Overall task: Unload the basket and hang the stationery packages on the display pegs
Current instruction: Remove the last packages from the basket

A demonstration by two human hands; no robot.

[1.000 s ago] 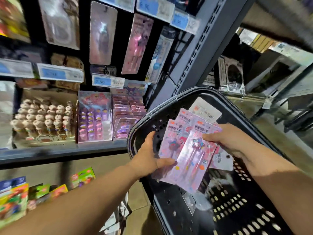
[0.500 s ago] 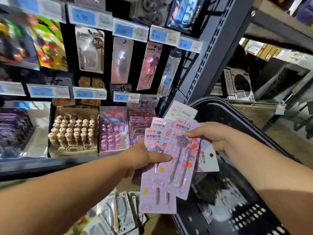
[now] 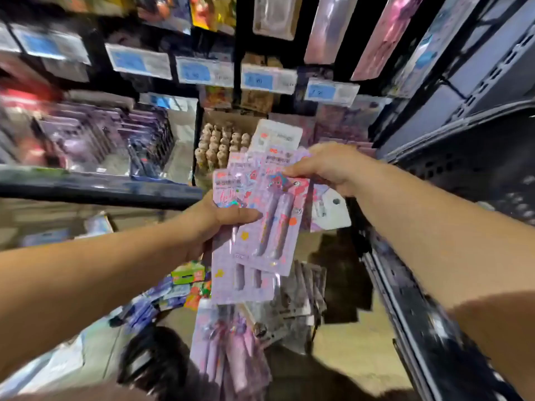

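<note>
Pink and lilac card-backed blister packages (image 3: 270,227), each showing two purple pens under clear plastic, are fanned out in mid-air in front of the dark shelf edge (image 3: 101,189), just left of the black perforated plastic basket (image 3: 469,157). The left hand (image 3: 214,224) grips the fan's lower left side, thumb pressed across the front. The right hand (image 3: 333,169) pinches the upper right corner, fingers curled behind the cards. Both forearms reach forward.
</note>
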